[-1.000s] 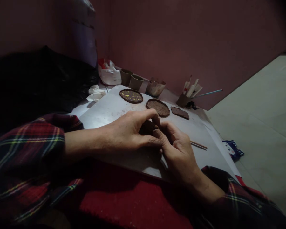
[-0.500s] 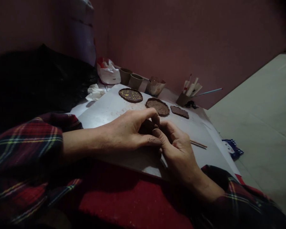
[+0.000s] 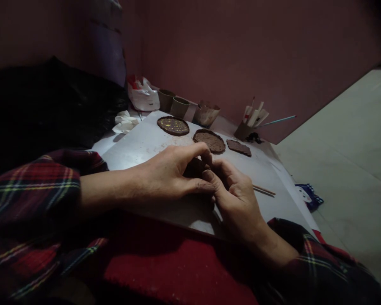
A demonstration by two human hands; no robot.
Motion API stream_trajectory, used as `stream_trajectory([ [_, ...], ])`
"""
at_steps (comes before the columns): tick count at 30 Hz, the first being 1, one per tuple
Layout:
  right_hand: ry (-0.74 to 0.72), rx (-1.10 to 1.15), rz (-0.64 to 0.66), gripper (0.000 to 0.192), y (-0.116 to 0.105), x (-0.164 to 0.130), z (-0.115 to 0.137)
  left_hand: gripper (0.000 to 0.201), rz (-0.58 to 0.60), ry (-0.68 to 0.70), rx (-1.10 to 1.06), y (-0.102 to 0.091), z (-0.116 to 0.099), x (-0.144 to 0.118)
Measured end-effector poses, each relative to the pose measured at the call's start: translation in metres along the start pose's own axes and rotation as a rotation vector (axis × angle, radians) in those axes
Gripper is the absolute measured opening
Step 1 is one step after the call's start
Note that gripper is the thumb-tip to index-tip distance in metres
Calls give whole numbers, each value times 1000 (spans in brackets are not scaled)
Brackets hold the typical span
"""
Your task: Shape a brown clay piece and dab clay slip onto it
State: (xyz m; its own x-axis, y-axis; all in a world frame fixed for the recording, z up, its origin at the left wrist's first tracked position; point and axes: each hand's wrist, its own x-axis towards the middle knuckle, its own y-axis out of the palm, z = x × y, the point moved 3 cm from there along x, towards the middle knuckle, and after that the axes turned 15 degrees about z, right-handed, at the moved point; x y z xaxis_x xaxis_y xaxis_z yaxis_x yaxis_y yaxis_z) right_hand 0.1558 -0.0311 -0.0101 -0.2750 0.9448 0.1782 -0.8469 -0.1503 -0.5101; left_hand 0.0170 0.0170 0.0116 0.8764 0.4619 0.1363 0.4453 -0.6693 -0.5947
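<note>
Over the near part of the white board [image 3: 266, 169], my left hand [image 3: 165, 173] and my right hand [image 3: 239, 201] meet at the fingertips. Between them is a lump of dark brown clay [image 3: 195, 167], mostly hidden by the fingers and in shadow. My left thumb and curled fingers close around it. The right thumb presses against it from the other side, its fingers bent behind. Brown smears mark both thumbs. Beyond the hands lie a round clay plaque with yellow dots [image 3: 173, 126], a plain round clay plaque [image 3: 211, 142] and a rectangular clay slab [image 3: 238, 148].
A thin wooden stick [image 3: 264, 190] lies right of my hands. Along the wall stand two dark cups [image 3: 180, 108], a smeared clear cup [image 3: 207, 115] and a holder with brushes [image 3: 243, 131]. Crumpled tissue [image 3: 125, 123] and a white plastic bag [image 3: 143, 97] sit at the back left.
The whole view has shifted very slightly. Both hands keep nearly the same pose around the clay.
</note>
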Motion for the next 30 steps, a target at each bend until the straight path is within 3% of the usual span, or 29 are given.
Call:
stream_trajectory([
  [30, -30, -2, -2, 11, 0, 0, 1, 21, 10, 23, 25, -1, 2, 0],
])
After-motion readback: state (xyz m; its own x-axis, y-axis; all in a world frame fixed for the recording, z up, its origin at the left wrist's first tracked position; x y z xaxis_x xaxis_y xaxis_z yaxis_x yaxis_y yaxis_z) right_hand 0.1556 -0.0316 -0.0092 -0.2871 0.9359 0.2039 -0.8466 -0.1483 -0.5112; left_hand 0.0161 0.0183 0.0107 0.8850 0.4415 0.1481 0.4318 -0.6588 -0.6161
